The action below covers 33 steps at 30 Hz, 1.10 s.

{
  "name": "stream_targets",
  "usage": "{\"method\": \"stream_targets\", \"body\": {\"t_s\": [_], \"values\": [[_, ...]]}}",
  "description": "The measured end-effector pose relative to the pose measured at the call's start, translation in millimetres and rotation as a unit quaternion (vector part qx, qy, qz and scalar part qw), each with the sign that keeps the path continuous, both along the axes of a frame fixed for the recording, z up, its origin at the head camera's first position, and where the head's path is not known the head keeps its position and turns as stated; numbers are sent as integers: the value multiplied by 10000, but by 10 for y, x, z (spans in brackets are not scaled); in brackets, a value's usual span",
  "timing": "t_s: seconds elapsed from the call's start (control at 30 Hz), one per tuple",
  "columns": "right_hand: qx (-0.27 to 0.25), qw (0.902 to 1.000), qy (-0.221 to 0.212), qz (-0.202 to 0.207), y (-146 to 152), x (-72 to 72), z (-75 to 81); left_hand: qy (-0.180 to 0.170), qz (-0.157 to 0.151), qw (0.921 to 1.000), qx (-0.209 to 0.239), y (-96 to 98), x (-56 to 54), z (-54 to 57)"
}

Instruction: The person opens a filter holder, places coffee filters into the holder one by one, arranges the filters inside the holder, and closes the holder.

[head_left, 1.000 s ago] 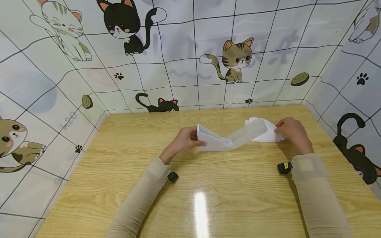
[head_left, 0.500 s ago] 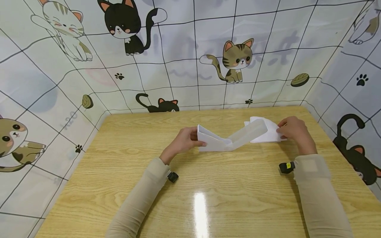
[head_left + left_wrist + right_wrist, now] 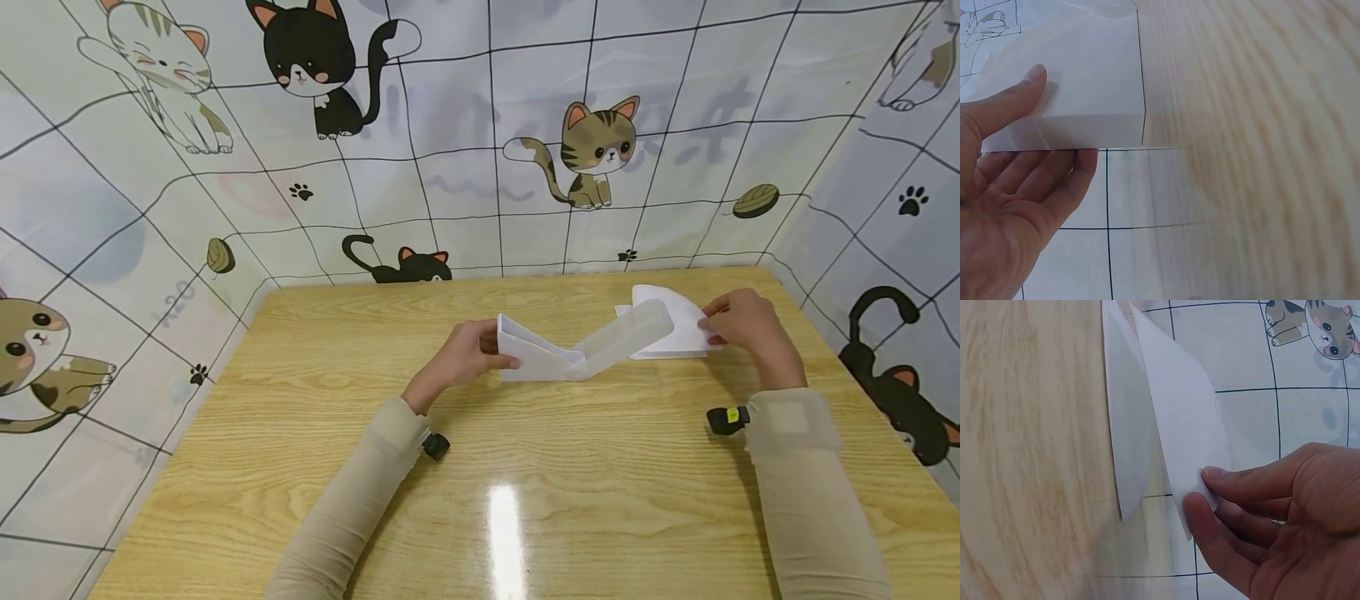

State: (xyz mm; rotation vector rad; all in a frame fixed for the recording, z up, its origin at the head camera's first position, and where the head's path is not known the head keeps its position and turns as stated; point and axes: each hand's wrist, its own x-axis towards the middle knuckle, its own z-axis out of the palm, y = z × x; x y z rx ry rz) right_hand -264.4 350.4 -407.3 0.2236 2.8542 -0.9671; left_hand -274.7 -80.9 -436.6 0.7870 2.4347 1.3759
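Note:
My left hand (image 3: 468, 357) grips the end of a white box (image 3: 536, 360), thumb on its near face and fingers behind and beneath. A translucent lid (image 3: 626, 332) hinges off its right end and stands swung open. In the right wrist view, thumb and fingers of my right hand (image 3: 1266, 512) pinch the corner of a thin, fan-shaped white paper (image 3: 1182, 406) with one curved edge. Tilted up, that paper stands apart from more white paper (image 3: 1130, 444) lying flat below. From the head, the lid overlaps the papers' left part.
The wooden table (image 3: 360, 517) meets a cat-print backdrop (image 3: 465, 183) at its back and sides. Small black wrist cameras sit on both sleeves, the right one (image 3: 727, 420) nearer the papers. Light reflects off the table's front middle.
My right hand has moved slightly right and up, and the fan-shaped paper in its fingers has risen away from the paper below. The left hand and the box have stayed still.

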Motion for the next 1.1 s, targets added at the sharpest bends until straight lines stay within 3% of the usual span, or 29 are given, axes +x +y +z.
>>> {"method": "stream_targets", "body": {"t_s": [1.1], "values": [[12,9949,934,-384,-170,116,384,16,-63,10000,22,-1,-15,1]]}}
